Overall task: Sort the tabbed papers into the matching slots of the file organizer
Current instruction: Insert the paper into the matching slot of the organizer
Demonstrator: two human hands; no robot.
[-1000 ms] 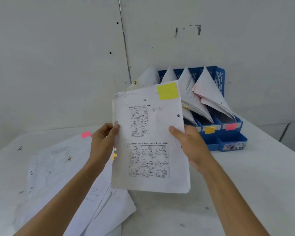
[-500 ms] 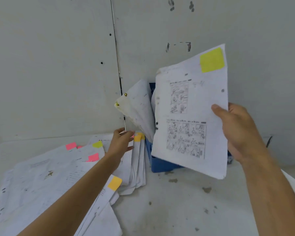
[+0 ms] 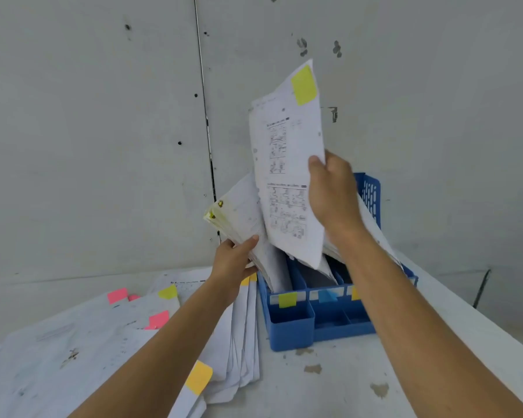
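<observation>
Fingers of the right hand (image 3: 334, 197) are pinching the side edge of a yellow-tabbed sheet (image 3: 287, 176), the thumb lying across its printed face, as a person is sorting papers into a blue file organizer (image 3: 290, 327) on a white table (image 3: 329, 387). The sheet is hanging nearly upright above the organizer, its lower corner hovering just over the slots and apparently not yet inside one. The left hand (image 3: 234, 260) is curling round a bundle of filed papers (image 3: 239, 212) standing in the leftmost slot and appears to be leaning it aside, seemingly to make a gap. That slot is carrying a yellow label (image 3: 287, 299); the one beside it is showing a blue label (image 3: 326, 296). More tabbed papers (image 3: 73, 342) are lying spread on the table to the left.

Risk is sitting at the sheet's lower corner, which is hanging close to the divider between the two slots: a small drift to the right could be sending it into the blue slot. Held by one edge only, the limp paper could also be buckling against the divider or the leaning bundle. Should the left hand's grip be loosening, the bundle could be falling back and closing the gap.
</observation>
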